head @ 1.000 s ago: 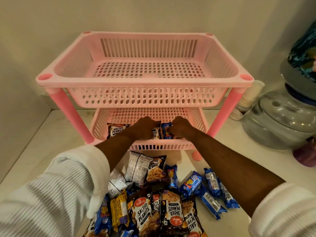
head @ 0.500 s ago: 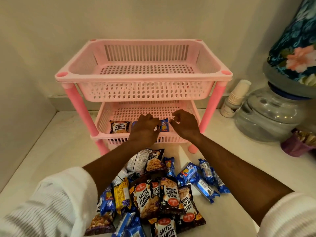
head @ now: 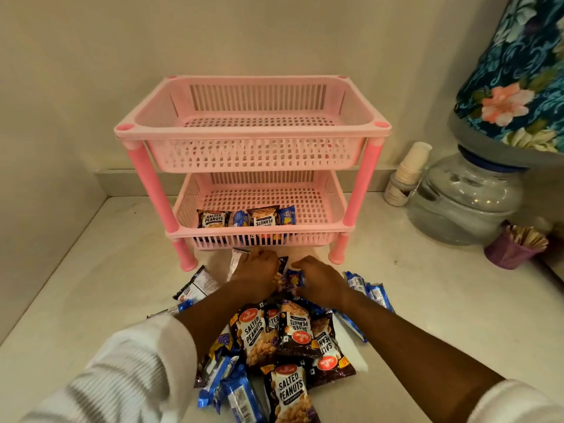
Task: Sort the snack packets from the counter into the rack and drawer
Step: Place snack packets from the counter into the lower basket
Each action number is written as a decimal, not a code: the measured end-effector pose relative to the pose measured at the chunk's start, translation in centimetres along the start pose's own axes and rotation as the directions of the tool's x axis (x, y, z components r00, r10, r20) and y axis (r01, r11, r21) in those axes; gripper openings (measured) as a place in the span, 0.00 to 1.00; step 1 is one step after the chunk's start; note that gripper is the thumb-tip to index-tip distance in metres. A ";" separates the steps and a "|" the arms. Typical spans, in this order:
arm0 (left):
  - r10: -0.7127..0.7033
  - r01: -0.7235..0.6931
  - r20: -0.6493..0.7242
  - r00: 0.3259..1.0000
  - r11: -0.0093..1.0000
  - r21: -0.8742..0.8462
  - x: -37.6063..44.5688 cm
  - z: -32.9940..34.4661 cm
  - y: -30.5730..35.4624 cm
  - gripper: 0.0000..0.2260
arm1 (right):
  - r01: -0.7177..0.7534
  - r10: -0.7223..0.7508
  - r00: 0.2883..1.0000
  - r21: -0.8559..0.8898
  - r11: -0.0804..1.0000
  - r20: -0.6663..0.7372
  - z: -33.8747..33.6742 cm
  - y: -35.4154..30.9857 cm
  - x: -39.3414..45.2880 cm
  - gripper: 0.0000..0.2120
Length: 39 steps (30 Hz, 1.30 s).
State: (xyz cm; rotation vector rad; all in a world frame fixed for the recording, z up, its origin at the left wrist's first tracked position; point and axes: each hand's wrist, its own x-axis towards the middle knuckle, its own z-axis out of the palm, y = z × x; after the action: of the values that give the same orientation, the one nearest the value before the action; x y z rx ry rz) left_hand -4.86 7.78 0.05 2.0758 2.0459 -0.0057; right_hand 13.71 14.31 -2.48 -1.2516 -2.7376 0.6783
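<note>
A pink two-tier slotted plastic rack (head: 252,129) stands on the pale stone counter (head: 100,285) against the wall, its long side facing the person. The upper basket holds nothing; along the front edge of the lower basket (head: 329,209) four packets stand in a row, leaning back with their long axes roughly upright: a dark salted-peanut packet (head: 212,218) with its print right way up, a small blue biscuit packet (head: 240,218), a second dark peanut packet (head: 263,217) with its print upside down, and another blue biscuit packet (head: 287,215). In front of the rack lies a loose pile of dark peanut packets and blue foil biscuit packets (head: 276,346), pointing in all directions, some face up and some turned over. Both hands are down at the far end of this pile, palms down. The left hand (head: 255,276) lies with fingers curled over a packet beneath it; whether it has closed on it cannot be told. The right hand (head: 320,282) is cupped, its fingertips touching a small blue biscuit packet (head: 294,280) between the two hands, grip uncertain. To the right stand a stack of paper cups (head: 412,166) and a clear water dispenser jar (head: 467,199)
</note>
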 end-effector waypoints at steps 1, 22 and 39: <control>-0.010 0.010 0.023 1.000 1.000 0.011 0.3 0.2 0.1 0.21 | 0.003 -0.003 0.999 -0.007 1.000 0.035 0.3 0.0 0.1 0.28; -0.011 -0.010 0.147 0.989 0.990 0.143 2.6 1.0 0.6 0.28 | 0.016 -0.012 0.999 -0.099 0.995 0.041 0.6 1.4 -2.0 0.27; 0.094 -0.128 -0.171 0.981 0.972 -0.196 -0.9 -5.1 1.6 0.36 | 0.023 0.036 0.951 0.186 0.982 -0.307 -4.0 1.2 -4.9 0.31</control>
State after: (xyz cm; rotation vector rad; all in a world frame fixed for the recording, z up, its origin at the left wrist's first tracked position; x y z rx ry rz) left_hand -4.13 7.78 5.44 2.1158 1.9179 0.3887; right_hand 18.77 12.86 1.24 -1.2093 -2.3585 0.6592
